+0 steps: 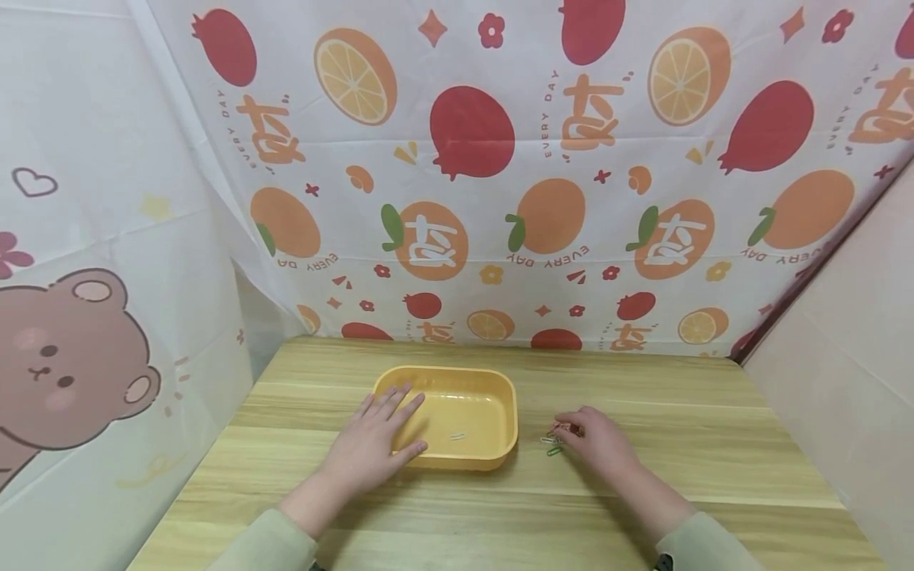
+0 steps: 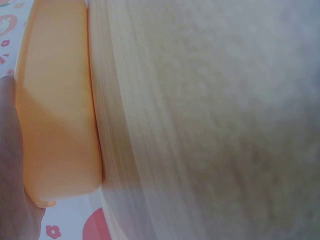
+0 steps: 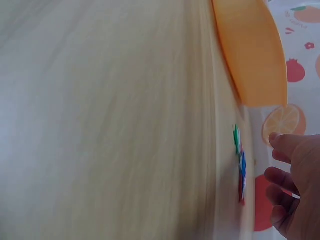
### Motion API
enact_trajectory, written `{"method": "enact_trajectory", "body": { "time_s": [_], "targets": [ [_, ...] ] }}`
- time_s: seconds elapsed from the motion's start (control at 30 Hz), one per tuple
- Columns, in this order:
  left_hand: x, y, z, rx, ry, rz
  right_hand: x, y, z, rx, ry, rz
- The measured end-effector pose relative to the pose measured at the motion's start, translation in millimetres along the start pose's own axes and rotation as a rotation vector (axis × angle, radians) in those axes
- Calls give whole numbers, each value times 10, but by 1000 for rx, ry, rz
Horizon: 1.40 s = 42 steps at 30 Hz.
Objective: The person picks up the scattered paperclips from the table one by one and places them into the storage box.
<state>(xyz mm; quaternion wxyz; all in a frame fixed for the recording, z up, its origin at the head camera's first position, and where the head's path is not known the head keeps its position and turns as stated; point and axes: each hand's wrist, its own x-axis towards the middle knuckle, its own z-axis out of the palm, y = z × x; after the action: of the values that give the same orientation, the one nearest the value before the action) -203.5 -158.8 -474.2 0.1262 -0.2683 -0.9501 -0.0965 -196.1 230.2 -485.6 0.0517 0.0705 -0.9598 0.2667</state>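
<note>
White cloth printed with oranges, red fruit and lettering (image 1: 493, 182) hangs behind a pale wood-grain table (image 1: 457, 519), and white cloth with a brown cartoon bear (image 1: 71, 357) covers the left side. On the table sits a yellow, rounded rectangular plastic tray (image 1: 457, 462), with a small pale paper clip (image 1: 457, 436) lying on its floor. The left hand (image 1: 367, 444) rests on the tray's left side, fingers spread and nearly straight, gripping nothing. Just right of the tray lies a small cluster of green, white, blue and red paper clips (image 3: 242, 170). The right hand (image 1: 596, 440) is over this cluster, fingers bent; whether it pinches a clip I cannot tell.
</note>
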Motion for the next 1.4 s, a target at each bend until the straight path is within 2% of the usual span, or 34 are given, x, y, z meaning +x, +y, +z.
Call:
{"method": "enact_trajectory", "body": {
  "time_s": [0.37, 0.6, 0.83, 1.4],
  "targets": [
    [-8, 1, -7, -2, -4, -7, -153, 291, -76, -46, -4, 43],
    [-12, 5, -25, -12, -11, -10, -207, 442, -95, -64, 10, 29],
    [-16, 2, -27, -12, -11, -10, -239, 445, -121, -68, 33, 1],
    [-8, 8, -11, -24, 2, -4, -110, 362, -48, -105, 20, 36]
  ]
}}
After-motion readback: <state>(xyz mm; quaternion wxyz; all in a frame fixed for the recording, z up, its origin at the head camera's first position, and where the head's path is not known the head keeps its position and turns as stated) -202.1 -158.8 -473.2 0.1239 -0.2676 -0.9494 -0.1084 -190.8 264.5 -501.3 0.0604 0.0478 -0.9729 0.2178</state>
